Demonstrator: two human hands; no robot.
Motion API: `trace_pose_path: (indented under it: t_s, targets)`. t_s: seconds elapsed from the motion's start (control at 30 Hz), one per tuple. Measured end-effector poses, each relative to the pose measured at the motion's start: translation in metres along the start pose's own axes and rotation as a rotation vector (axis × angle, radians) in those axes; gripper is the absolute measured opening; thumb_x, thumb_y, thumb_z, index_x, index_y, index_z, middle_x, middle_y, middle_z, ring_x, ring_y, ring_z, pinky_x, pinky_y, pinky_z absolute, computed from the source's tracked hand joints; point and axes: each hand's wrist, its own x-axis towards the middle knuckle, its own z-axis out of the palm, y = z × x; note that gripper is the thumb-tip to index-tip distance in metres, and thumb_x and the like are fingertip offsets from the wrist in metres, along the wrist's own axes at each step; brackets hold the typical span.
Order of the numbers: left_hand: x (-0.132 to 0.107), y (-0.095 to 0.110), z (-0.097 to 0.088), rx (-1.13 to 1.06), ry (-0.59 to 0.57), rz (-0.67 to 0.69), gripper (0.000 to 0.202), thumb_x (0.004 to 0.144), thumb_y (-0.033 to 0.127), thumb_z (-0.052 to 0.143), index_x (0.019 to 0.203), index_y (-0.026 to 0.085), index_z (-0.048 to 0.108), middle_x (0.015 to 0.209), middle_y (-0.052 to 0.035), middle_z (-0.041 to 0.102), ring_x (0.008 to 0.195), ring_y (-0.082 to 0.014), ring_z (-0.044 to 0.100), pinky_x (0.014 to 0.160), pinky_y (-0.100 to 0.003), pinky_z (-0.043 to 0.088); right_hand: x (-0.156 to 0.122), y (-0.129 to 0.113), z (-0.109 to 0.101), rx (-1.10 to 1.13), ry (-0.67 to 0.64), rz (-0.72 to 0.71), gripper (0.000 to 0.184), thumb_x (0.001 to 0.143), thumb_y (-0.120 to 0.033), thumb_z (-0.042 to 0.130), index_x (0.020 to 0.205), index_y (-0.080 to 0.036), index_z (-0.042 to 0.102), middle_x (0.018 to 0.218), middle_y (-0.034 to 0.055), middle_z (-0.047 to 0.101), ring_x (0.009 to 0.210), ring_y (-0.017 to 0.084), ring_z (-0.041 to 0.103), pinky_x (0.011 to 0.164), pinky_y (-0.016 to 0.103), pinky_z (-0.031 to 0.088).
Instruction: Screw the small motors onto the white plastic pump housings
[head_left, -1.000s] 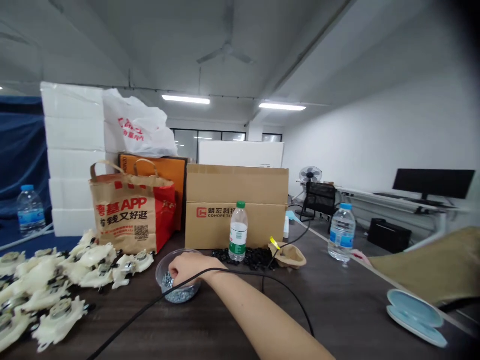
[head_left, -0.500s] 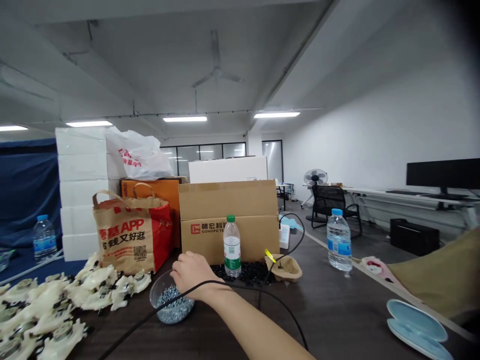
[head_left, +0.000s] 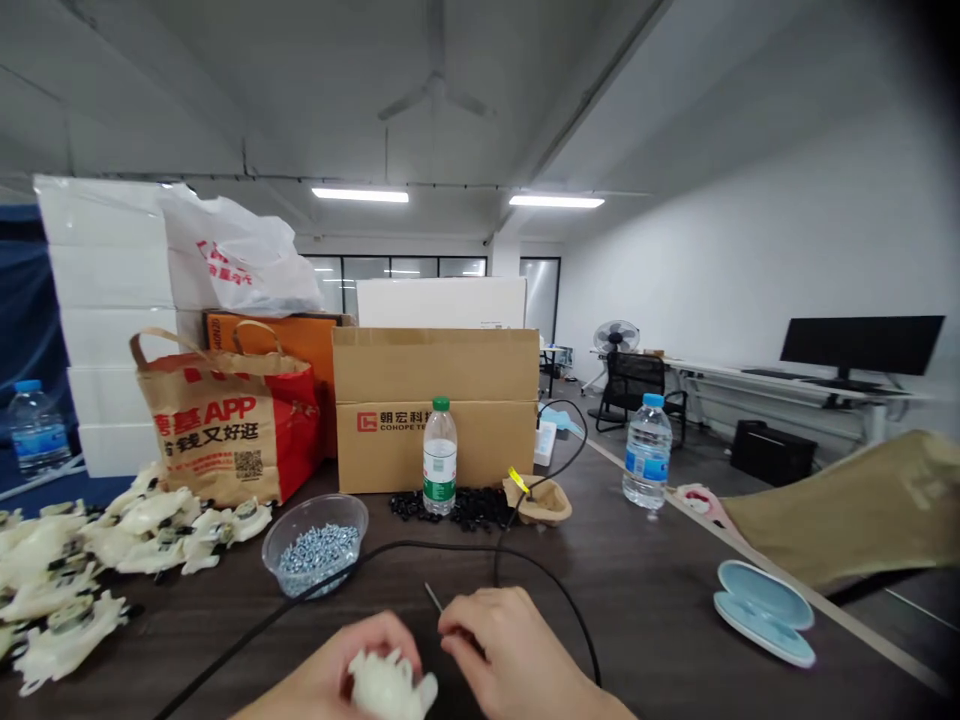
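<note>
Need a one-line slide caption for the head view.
Left hand holds a white plastic part, right hand a thin tool, near a clear bowl of screws on a dark table.

Left hand (head_left: 337,672) and right hand (head_left: 510,655) side by side, each grip curled closed.

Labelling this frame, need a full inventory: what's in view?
white plastic part: 1, cream, in left hand
thin metal rod: 1, silver, in right hand
plastic parts pile: many, cream, far left
bowl of screws: 1, clear, left of centre
cable: 1, black, across centre
cardboard box: 1, brown, centre back
paper bag: 1, brown-red, left of box
water bottles: 3, clear, centre, right, far left
black pellets: pile, beside centre bottle
case: 1, light blue, right
left hand: closed on part
right hand: closed on rod
</note>
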Motion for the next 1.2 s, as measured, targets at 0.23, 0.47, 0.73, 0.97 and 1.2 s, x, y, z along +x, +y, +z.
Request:
trace_pose_path:
  t_s: [0.23, 0.47, 0.73, 0.97, 1.2]
  targets:
    - [0.039, 0.008, 0.001, -0.135, -0.01, -0.087, 0.059, 0.055, 0.02, 0.086, 0.108, 0.021, 0.059, 0.091, -0.0026, 0.069, 0.074, -0.0179, 0.068, 0.055, -0.025, 0.057, 0.003, 0.008, -0.018, 0.179, 0.104, 0.189, 0.016, 0.079, -0.008, 0.069, 0.071, -0.022, 0.068, 0.063, -0.0037, 0.069, 0.056, 0.013, 0.062, 0.053, 0.021, 0.043]
    - [0.02, 0.001, -0.01, -0.169, 0.017, -0.083, 0.046, 0.068, 0.032, 0.091, 0.098, 0.017, 0.059, 0.086, -0.0046, 0.069, 0.07, -0.0185, 0.07, 0.053, -0.025, 0.058, 0.0, 0.018, -0.008, 0.204, 0.022, 0.188, 0.019, 0.078, -0.008, 0.068, 0.073, -0.026, 0.072, 0.075, -0.0011, 0.069, 0.065, 0.016, 0.063, 0.058, 0.026, 0.042]
    - [0.017, 0.01, -0.007, -0.089, 0.097, -0.092, 0.05, 0.073, 0.031, 0.084, 0.108, 0.021, 0.05, 0.082, -0.001, 0.067, 0.076, -0.0174, 0.064, 0.048, -0.018, 0.046, 0.002, 0.026, -0.003, 0.097, -0.061, 0.172, 0.016, 0.089, -0.013, 0.065, 0.083, -0.026, 0.07, 0.091, 0.0022, 0.069, 0.085, 0.022, 0.064, 0.075, 0.031, 0.046]
    - [0.02, 0.007, -0.007, 0.025, 0.052, -0.08, 0.077, 0.06, 0.026, 0.092, 0.127, 0.019, 0.054, 0.088, -0.0017, 0.073, 0.06, -0.0099, 0.054, 0.041, -0.015, 0.034, 0.0, 0.018, -0.004, 0.046, -0.052, 0.174, 0.015, 0.087, -0.009, 0.067, 0.086, -0.025, 0.068, 0.092, 0.0011, 0.067, 0.091, 0.022, 0.062, 0.077, 0.032, 0.044]
    - [0.012, 0.016, -0.005, -0.032, -0.039, 0.028, 0.033, 0.074, 0.036, 0.085, 0.091, 0.013, 0.069, 0.078, -0.0003, 0.065, 0.071, -0.0129, 0.055, 0.065, -0.023, 0.042, 0.002, 0.012, -0.005, -0.034, -0.026, 0.172, 0.016, 0.09, -0.008, 0.065, 0.088, -0.023, 0.065, 0.093, -0.0001, 0.067, 0.095, 0.02, 0.061, 0.085, 0.03, 0.046]
